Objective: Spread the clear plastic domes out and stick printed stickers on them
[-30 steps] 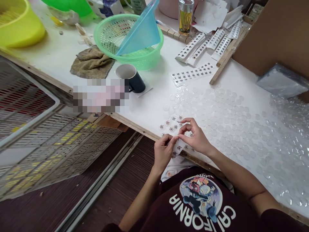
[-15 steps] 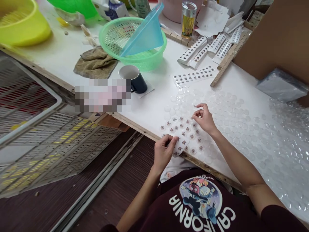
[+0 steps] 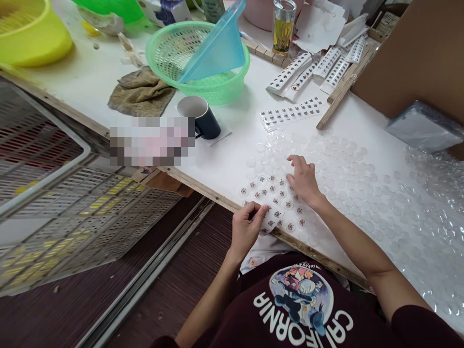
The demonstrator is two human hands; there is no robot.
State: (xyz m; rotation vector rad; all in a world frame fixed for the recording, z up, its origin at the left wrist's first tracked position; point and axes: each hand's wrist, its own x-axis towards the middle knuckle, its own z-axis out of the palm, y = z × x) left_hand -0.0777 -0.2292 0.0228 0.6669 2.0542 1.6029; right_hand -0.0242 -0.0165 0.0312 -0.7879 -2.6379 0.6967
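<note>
My left hand pinches a white sticker sheet with small dark animal-face prints, at the table's front edge. My right hand hovers over or touches the clear round discs, its thumb and index finger apart and nothing visible between them. Under and left of its fingers lie several clear discs with stickers on them. Plain clear discs spread across the table beyond and to the right. Part of the stickered group is hidden by my right hand.
Beyond the discs lie a sticker strip, more strips and a wooden bar. Further left stand a dark mug, a green basket holding a blue one, and a brown cloth. Bubble wrap is at right.
My right hand has turned palm-down and lowered slightly over the discs. The small sticker seen at its fingertips before no longer shows. My left hand stays on the sheet.
</note>
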